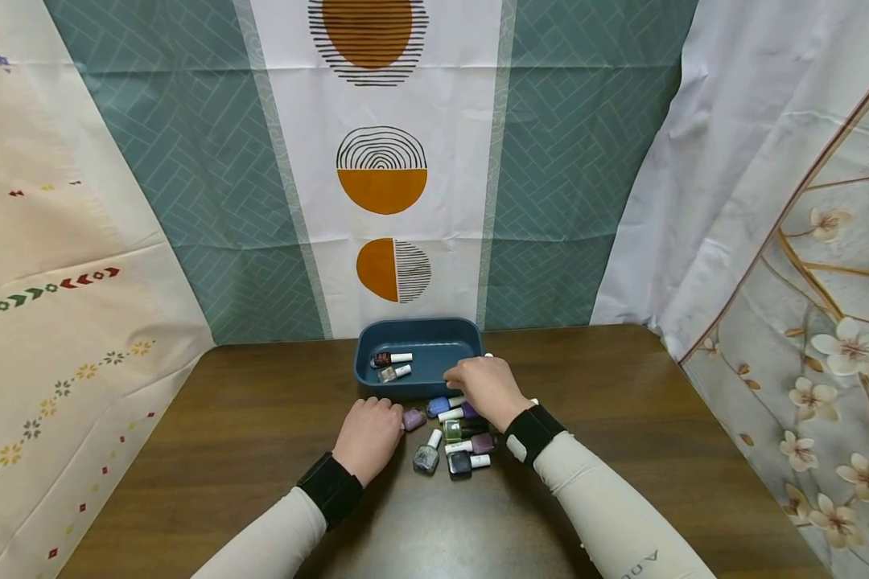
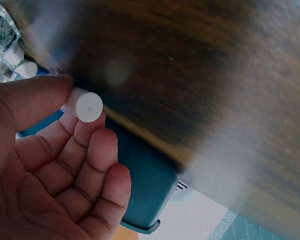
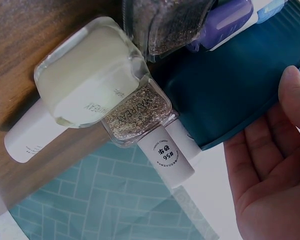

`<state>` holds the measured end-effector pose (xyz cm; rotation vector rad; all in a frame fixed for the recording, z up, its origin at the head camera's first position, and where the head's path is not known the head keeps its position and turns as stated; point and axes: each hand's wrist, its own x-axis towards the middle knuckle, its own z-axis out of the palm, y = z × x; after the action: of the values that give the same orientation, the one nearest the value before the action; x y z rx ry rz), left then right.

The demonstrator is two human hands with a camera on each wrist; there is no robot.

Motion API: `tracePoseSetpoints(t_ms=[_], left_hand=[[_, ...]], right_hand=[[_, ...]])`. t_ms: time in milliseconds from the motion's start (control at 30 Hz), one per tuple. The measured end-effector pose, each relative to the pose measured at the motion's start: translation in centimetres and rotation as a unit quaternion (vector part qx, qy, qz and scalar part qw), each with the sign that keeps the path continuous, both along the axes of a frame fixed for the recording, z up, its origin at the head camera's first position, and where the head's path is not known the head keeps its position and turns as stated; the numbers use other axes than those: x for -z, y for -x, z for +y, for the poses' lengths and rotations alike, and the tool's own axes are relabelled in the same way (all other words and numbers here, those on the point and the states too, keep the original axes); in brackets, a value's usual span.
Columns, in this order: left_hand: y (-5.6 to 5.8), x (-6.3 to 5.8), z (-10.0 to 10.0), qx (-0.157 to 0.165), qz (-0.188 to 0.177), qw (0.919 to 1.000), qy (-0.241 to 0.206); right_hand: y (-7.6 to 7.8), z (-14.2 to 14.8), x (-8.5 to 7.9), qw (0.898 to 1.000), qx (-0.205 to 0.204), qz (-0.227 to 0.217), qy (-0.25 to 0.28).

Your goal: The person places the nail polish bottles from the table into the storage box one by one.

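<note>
My left hand pinches the white cap of a mauve nail polish bottle between thumb and fingers, in front of the tray's left part. Straddling the front right rim of a dark blue tray is my right hand. Its thumb lies along the outer wall, and its other fingers reach over the rim, their tips hidden. Inside the tray on the left lie a dark brown polish bottle and a pale glitter one, both with white caps.
Before the tray, several polish bottles lie close together: blue, green, black and speckled grey among them. A cream bottle and gold glitter bottle sit by the tray's right side. Patterned curtains hang behind the table.
</note>
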<state>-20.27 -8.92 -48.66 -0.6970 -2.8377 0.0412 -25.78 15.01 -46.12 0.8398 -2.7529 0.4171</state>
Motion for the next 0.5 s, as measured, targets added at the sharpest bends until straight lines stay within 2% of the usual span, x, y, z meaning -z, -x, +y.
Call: tracePoseSetpoints(t_ms=[167,500], left_hand=[[-0.2,-0.1,-0.2,0.009,0.003,1.0000,0.000],[-1.2,-1.2,-0.7,0.016,0.008,0.9997,-0.014]], right_hand=[[0.0,-0.1,-0.2,1.000,0.003,-0.011,0.002],[0.0,-0.1,-0.2,1.000,0.010,-0.025,0.001]])
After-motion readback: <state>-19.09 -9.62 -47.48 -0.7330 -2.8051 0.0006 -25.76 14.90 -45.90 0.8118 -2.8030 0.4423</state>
